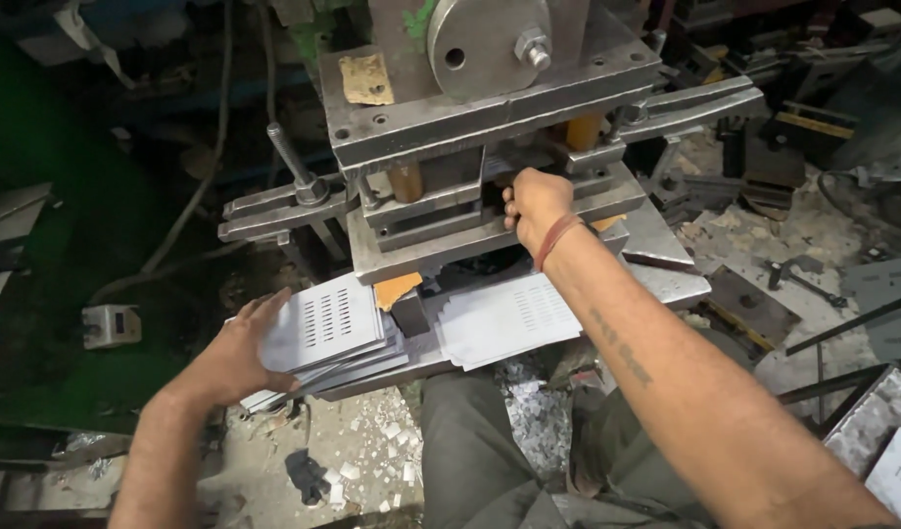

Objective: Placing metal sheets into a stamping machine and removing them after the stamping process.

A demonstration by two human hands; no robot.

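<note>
At a grimy steel punch press (490, 108), we see two bare hands at work. The left hand (240, 348) lies flat, fingers spread and gripping nothing, on top of a stack of thin grey sheet-metal plates (328, 328); the top plate shows one block of narrow punched slots in neat rows. The right hand (534, 204), a red band (556, 240) around its wrist, reaches into the gap between the press's thick, scuffed steel slabs; its fingertips are hidden there, so we cannot tell whether they grasp anything. Just below that forearm a second, fanned pile of slotted grey metal plates (509, 318) rests on the press's lower ledge, apart from the first stack. We count two piles; the plates in each are too many and too overlapped to number. Two long flat steel levers (274, 211) (695, 103) stick out from the press, one on each side. Pale metal chips (372, 451) litter the dusty floor beneath.
</note>
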